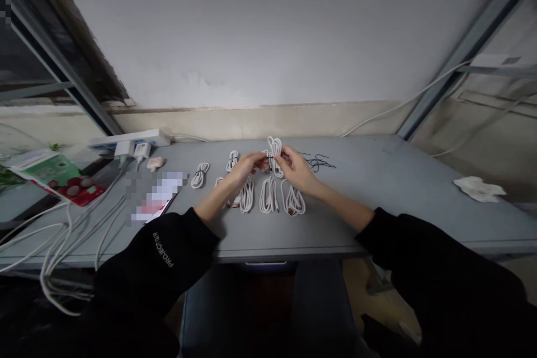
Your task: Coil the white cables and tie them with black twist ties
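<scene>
Held up in my right hand (pixel 297 169) is a coiled white cable (pixel 275 144), pinched between thumb and fingers. A short black twist tie (pixel 271 157) crosses the coil's middle. My left hand (pixel 250 164) is closed at the tie's left end, its fingertips pressed together. Below the hands lie more coiled white cables, among them one at the centre (pixel 268 196), one on the right (pixel 293 200) and one on the left (pixel 247 197). Farther left, a cable coil (pixel 200 175) and another coil (pixel 232 161) have black ties around them. Loose black twist ties (pixel 319 163) lie right of my right hand.
On the grey table (pixel 377 196), a power strip (pixel 130 139) with plugged-in chargers stands at the back left. Near it are a phone-like flat object (pixel 161 198), a green and red packet (pixel 59 173) and trailing white cords (pixel 62 240). A crumpled tissue (pixel 479 188) lies far right.
</scene>
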`<control>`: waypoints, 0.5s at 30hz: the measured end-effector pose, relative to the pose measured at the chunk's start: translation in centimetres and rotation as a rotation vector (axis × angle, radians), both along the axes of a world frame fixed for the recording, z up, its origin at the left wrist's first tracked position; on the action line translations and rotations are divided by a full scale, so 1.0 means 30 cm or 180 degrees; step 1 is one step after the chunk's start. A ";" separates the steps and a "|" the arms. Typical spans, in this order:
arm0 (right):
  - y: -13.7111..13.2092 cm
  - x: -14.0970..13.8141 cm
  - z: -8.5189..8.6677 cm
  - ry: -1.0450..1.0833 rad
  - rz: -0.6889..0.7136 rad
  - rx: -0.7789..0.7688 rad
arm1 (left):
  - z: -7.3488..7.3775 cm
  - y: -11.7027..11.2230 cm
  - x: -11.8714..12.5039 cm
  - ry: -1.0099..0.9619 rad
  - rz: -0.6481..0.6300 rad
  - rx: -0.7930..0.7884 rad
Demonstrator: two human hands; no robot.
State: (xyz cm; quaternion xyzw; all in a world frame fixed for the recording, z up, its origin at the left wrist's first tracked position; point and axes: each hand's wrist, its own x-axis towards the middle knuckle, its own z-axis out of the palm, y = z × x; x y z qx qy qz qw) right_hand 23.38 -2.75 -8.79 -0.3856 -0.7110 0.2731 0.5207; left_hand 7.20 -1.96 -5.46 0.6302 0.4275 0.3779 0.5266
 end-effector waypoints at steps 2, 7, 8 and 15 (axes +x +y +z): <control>0.004 0.000 -0.002 -0.0014 -0.0129 0.0026 | -0.002 0.005 -0.001 -0.0007 -0.0163 -0.0024; 0.012 0.002 -0.006 0.0032 -0.0161 0.0052 | -0.016 0.022 -0.005 -0.0273 -0.0309 0.0098; 0.012 0.003 -0.006 0.0056 -0.0141 0.0053 | -0.020 0.024 -0.006 -0.0332 -0.0319 0.0035; -0.002 0.004 0.010 0.0061 0.0193 -0.0096 | -0.035 0.027 -0.006 -0.0478 -0.0209 -0.0137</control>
